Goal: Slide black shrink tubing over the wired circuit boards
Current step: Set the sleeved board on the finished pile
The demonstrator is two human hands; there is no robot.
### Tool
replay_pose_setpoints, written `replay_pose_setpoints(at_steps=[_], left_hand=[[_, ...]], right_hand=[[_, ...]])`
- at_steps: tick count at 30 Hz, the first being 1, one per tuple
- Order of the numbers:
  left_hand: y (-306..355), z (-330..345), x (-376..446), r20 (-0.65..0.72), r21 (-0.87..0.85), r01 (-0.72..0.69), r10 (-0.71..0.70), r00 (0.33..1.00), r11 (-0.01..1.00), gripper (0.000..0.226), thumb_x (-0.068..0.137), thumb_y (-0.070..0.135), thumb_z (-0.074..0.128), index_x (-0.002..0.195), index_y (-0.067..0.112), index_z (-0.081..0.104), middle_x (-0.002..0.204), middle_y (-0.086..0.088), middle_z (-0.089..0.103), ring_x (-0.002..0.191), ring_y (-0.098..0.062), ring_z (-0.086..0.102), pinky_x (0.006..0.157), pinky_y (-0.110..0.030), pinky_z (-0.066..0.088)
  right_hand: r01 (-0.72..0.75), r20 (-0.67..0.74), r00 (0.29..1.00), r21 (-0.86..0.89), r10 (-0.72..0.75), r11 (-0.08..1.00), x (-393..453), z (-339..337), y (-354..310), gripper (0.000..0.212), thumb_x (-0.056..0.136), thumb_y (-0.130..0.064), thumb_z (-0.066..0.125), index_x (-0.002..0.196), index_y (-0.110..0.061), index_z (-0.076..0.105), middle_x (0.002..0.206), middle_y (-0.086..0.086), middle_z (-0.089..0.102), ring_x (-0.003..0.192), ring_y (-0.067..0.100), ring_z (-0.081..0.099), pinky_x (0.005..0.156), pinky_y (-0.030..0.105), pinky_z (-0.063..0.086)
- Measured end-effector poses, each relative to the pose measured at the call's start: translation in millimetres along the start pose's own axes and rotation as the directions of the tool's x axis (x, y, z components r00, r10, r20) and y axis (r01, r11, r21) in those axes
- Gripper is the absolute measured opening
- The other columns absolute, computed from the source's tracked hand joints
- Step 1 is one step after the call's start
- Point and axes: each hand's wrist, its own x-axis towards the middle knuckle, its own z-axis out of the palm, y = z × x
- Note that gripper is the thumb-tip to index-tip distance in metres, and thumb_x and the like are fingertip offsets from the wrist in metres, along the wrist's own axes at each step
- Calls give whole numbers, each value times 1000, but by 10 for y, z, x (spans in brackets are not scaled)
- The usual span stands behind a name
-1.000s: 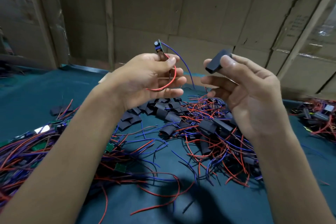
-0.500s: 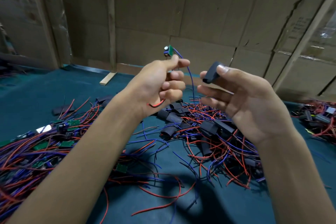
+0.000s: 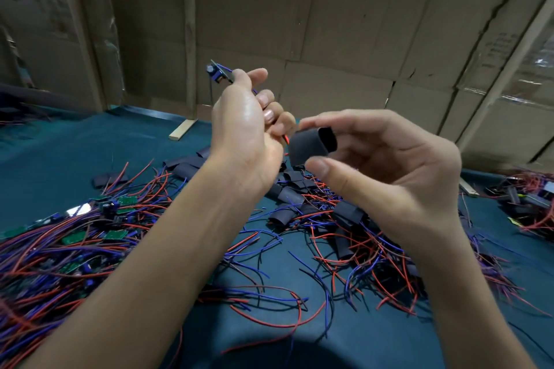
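Shrink tubing (image 3: 311,147) sits at frame centre, pinched between thumb and fingers of your right hand (image 3: 386,171). Your left hand (image 3: 248,129) grips the wired circuit board (image 3: 216,73), upper centre-left, fingers curled round its wires. Loose boards and tubing cover the tabletop (image 3: 60,159).

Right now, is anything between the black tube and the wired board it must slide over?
Only the left hand itself: it grips the wires between the shrink tube, pinched by the right hand, and the circuit board above.
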Motion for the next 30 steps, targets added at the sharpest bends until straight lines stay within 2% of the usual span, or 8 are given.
replay_pose_setpoints(at_steps=[4,8,11,14,17,24,27,30], left_hand=[[13,36,-52,-16,80,-38,39,999,996,33,111,32,32,97,12,55,61,5,31,44,-7,26,41,-21,25],[45,33,-63,-42,141,-109,116,992,984,34,111,31,31,94,13,54,65,4,28,50,-9,23,43,-22,24],[83,27,-56,-76,180,-136,152,986,974,34,111,32,30,95,14,55,65,4,28,50,-8,24,42,-22,26],[96,18,-55,-82,207,-162,182,980,965,35,111,32,29,94,15,55,67,4,30,52,-8,27,43,-21,28],[85,21,-59,-71,232,-191,213,975,954,36,111,31,29,93,16,55,67,4,30,53,-8,28,43,-21,30],[23,43,-77,-71,306,-232,265,962,923,37,110,32,28,88,19,54,83,4,36,64,-13,32,46,-21,33],[6,50,-92,-70,291,-227,257,964,930,36,110,32,29,88,19,54,75,4,34,59,-12,30,46,-22,32],[-2,72,-121,-56,190,-193,206,977,963,34,111,30,30,92,14,53,65,3,29,51,-10,26,43,-22,29]], right_hand=[[80,-13,997,-131,-82,988,-8,6,13,39,82,6,78,118,1,64,112,15,74,96,29,74,88,32,56],[72,-171,981,-126,-94,989,-30,-36,30,29,87,0,73,115,1,64,107,14,75,93,28,74,84,31,56],[91,-222,968,-117,-116,989,-31,-79,34,29,87,1,71,115,-2,62,106,12,75,92,29,74,85,38,57],[76,-186,977,-152,-104,986,-32,-100,46,31,87,-3,75,115,-7,64,107,9,76,94,28,74,84,34,57],[84,-133,985,-190,-111,978,-32,-67,81,33,85,-1,78,115,-1,64,109,13,74,95,28,74,85,31,56],[97,-52,992,-267,-114,959,-41,-8,185,31,86,-5,80,113,0,67,106,12,75,94,30,74,85,42,58],[107,-54,989,-355,-134,929,-34,13,225,31,88,-9,80,114,1,68,105,14,74,94,29,74,83,46,59],[93,-79,987,-439,-141,894,-33,33,277,31,87,-9,80,114,0,68,105,12,74,95,25,74,84,45,59]])
